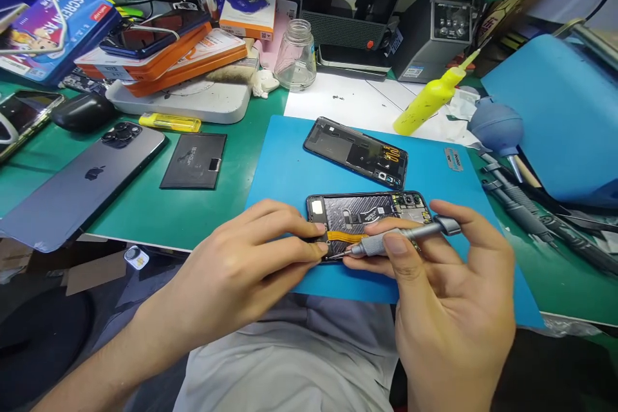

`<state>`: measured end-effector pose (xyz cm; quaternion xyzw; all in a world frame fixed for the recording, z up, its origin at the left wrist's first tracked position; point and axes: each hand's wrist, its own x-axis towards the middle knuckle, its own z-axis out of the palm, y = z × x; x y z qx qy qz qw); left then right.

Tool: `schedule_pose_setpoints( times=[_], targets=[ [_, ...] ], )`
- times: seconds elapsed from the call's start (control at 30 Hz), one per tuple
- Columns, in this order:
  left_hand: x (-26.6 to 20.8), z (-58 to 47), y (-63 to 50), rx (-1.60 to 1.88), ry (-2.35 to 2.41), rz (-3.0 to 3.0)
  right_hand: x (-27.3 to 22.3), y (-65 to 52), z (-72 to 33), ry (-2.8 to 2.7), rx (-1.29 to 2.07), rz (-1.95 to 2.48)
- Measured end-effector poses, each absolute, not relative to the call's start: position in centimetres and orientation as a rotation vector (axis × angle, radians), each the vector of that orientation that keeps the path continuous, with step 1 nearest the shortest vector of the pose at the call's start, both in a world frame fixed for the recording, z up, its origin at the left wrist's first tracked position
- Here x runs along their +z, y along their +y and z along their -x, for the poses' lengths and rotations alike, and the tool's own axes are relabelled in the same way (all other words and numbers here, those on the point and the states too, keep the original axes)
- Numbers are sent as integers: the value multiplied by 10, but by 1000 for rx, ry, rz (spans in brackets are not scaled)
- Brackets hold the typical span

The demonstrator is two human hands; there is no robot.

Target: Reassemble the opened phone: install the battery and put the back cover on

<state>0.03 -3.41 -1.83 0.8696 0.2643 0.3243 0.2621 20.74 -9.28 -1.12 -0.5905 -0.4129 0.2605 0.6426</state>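
Observation:
An opened phone (360,212) lies on the blue mat (284,161), its inner side up, with an orange flex cable (347,237) across its left part. At the phone's left end, the fingertips of my left hand (251,251) grip it near the cable; the thumb is hidden. My right hand (444,283) holds a grey screwdriver (381,243), its cap against the index finger. The tip points left, at the phone's lower left part; whether it touches a screw I cannot tell. Beyond the phone lies a detached dark back cover (357,151), tilted on the mat.
Left of the mat are a black battery (193,161), a grey phone (87,180) and a yellow cutter (170,122). Behind stand a glass jar (296,55) and a yellow bottle (429,100). On the right lie a blue air blower (497,123) and several grey screwdrivers (521,206).

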Motion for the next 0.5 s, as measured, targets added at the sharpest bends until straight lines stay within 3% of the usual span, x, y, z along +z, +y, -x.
schedule_pose_setpoints(
  times=[0.5],
  targets=[
    [-16,-1,-34,838,706,-2457,-8,-95,-209,-879,657,1429]
  ],
)
